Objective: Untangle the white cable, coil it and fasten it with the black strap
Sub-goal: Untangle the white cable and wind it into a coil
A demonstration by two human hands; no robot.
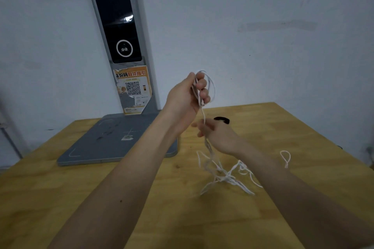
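My left hand [191, 92] is raised above the table and is closed around several loops of the white cable [224, 176]. From that fist a strand drops to my right hand [217, 134], whose fingers pinch it lower down. Below my right hand the cable lies in a loose tangle on the wooden table [141, 198], and one small loop shows to the right of my right forearm. The black strap [222, 119] lies on the table just beyond my right hand, partly hidden by it.
A grey scanner stand with a flat base [113, 143] occupies the back left of the table. Its upright post [121, 32] carries a dark screen and an orange QR-code sticker. A white wall stands close behind. The table's right edge runs diagonally at the far right.
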